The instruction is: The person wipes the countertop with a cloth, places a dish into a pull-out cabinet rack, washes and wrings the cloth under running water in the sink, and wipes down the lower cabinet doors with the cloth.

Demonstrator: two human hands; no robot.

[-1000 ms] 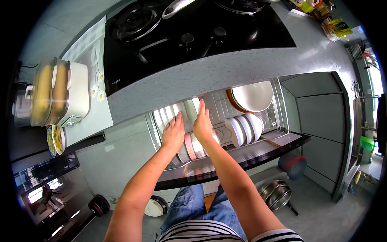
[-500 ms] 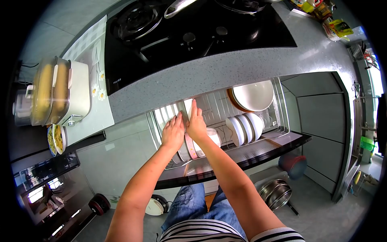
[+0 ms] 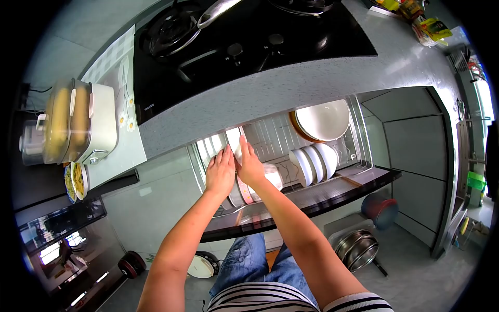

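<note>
My left hand (image 3: 220, 170) and my right hand (image 3: 250, 165) are close together inside a pulled-out dish drawer, with fingers pointing away from me. Between their fingertips a white plate (image 3: 234, 137) stands on edge, pressed from both sides; its lower part is hidden by the hands. To the left, more white plates (image 3: 210, 146) stand upright in the wire rack (image 3: 267, 136). Just below my hands are a pink-edged dish (image 3: 244, 191) and a clear-looking bowl (image 3: 272, 178). Several white bowls (image 3: 314, 164) stand tilted in a row on the right, and a large white bowl (image 3: 323, 120) sits behind them.
Above the drawer is a grey countertop (image 3: 249, 96) with a black gas stove (image 3: 218, 57). A steamer (image 3: 78, 122) stands at the left. The dark drawer front (image 3: 312, 205) is near my legs. Steel pots (image 3: 357, 249) and a bucket (image 3: 379, 210) are on the floor.
My right fingers have come slightly lower and left, nearer to my left hand. The view has shifted slightly. The dishes stay in place.
</note>
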